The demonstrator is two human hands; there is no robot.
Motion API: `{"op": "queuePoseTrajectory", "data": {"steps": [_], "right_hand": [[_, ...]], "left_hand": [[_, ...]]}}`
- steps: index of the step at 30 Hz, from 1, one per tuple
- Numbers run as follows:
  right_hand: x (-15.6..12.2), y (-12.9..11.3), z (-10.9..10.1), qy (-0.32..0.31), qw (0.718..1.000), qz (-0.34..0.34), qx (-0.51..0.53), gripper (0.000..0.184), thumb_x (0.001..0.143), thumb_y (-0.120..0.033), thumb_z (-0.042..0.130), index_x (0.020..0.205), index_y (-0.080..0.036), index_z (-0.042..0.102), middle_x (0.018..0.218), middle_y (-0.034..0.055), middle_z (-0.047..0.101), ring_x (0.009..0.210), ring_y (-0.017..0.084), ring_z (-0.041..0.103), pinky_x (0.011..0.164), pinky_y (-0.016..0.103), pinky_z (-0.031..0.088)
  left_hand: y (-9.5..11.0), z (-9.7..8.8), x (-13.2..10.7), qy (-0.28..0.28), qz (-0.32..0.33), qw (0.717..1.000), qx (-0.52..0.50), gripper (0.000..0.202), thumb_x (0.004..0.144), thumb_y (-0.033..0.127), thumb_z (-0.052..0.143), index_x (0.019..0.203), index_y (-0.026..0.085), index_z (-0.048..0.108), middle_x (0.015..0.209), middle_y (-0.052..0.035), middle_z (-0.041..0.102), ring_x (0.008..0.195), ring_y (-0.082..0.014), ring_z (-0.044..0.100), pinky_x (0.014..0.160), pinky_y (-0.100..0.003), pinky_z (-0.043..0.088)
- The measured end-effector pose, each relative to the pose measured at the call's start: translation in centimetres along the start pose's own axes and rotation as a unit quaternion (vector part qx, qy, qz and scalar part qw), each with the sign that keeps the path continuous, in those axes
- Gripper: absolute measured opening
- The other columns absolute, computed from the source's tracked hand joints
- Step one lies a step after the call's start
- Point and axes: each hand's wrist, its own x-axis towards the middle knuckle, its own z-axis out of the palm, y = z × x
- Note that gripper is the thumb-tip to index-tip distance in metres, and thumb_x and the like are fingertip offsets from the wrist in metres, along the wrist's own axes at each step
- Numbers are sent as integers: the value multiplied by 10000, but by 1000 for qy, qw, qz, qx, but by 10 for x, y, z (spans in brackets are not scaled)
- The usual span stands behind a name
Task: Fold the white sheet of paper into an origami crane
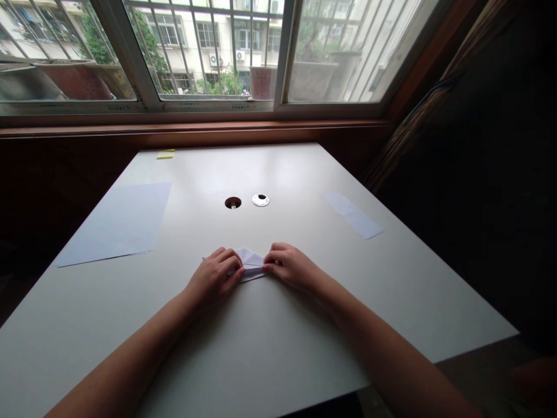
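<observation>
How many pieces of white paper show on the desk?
3 visible: a sheet to the left, a folded piece held by the left hand and right hand, and a strip to the right. More may be hidden under the sheet.

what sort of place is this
Probably a room in a home, perhaps a study corner: a white desk stands by a barred window, with what looks like an apartment building outside.
</observation>
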Motion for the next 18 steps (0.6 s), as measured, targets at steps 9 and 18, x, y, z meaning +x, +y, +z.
{"op": "queuePoseTrajectory", "data": {"steps": [9, 18], "right_hand": [[0, 2, -3, -2, 999, 39, 16, 109, 892, -170, 650, 843, -214, 736, 913, 25, 654, 849, 148, 607, 774, 266, 455], [-3, 8, -12, -3, 1000, 18, -4, 93, 895, -185, 665, 833, -207, 730, 908, 45, 659, 912, 182, 595, 813, 297, 460]], "left_hand": [[-2, 3, -1, 6, -26, 1000, -16, 159, 993, 331, 516, 933, 216, 608, 1044, -60, 627, 948, -193, 593, 832, -330, 506], [-4, -1, -1, 6, 26, 998, -61, 68, 931, 222, 589, 867, 215, 613, 1001, -52, 684, 927, -186, 603, 822, -329, 503]]}}
